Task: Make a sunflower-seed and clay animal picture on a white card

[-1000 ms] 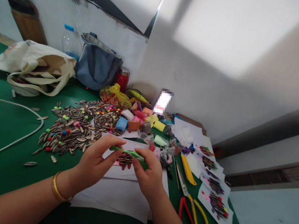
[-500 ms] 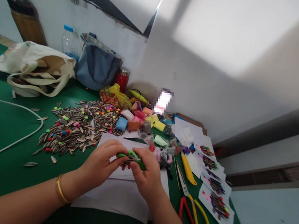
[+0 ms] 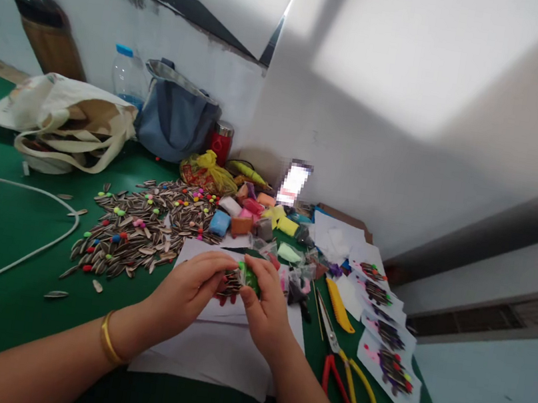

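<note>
My right hand (image 3: 268,306) is closed around a small clear packet of green modelling clay (image 3: 251,280), thumb in front and fingers behind. Beside it my left hand (image 3: 195,288) has its fingers pinched together at the packet's left edge, touching the green clay. Under the fingertips shows a piece covered in striped sunflower seeds (image 3: 230,283), with small red-brown bits along its lower edge. It is over the white paper (image 3: 225,357), and the hands hide part of it. A gold bangle circles my left wrist.
Loose sunflower seeds (image 3: 142,236) with coloured clay dots spread at left. Several clay packets (image 3: 240,225) lie ahead. Scissors (image 3: 350,368) and a yellow cutter (image 3: 339,304) lie right, near sheets with seed-covered figures (image 3: 393,368). A white cable (image 3: 56,237) curves at far left.
The green clay packet has turned more upright in my right hand. My left fingers have shifted slightly, and more of the seed-covered piece shows between the hands.
</note>
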Action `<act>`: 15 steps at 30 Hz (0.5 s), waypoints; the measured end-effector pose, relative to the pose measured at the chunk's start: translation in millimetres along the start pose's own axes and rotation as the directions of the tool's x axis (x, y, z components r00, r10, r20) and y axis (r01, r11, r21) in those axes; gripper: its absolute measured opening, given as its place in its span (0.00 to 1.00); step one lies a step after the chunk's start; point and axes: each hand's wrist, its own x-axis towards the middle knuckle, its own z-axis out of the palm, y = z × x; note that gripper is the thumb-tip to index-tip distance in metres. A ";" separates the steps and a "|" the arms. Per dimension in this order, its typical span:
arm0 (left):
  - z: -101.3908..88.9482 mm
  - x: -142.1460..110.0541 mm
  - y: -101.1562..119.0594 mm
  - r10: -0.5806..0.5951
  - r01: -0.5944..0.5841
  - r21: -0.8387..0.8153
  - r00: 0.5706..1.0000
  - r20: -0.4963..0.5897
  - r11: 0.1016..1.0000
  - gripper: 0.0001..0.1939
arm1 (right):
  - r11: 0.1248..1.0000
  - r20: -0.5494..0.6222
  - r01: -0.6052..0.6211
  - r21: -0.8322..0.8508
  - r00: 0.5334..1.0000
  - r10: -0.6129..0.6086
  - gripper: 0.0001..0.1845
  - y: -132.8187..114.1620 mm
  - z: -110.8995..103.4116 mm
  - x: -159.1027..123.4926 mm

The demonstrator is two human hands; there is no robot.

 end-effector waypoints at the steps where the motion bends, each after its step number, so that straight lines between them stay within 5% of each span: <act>1: -0.2 -0.2 0.2 0.007 -0.007 0.001 1.000 0.019 1.000 0.15 | 1.000 0.005 0.000 0.000 1.000 0.000 0.24 -0.5 -0.2 0.2; 10: -1.2 -0.3 0.6 0.001 -0.004 0.040 0.998 0.069 0.999 0.16 | 1.000 0.012 -0.017 -0.017 1.000 0.017 0.24 -0.2 1.1 -0.3; 15: -1.2 -0.8 1.9 0.092 -0.105 0.130 0.990 0.106 0.986 0.21 | 1.000 0.053 -0.013 -0.023 0.998 0.014 0.24 -1.5 1.5 -1.4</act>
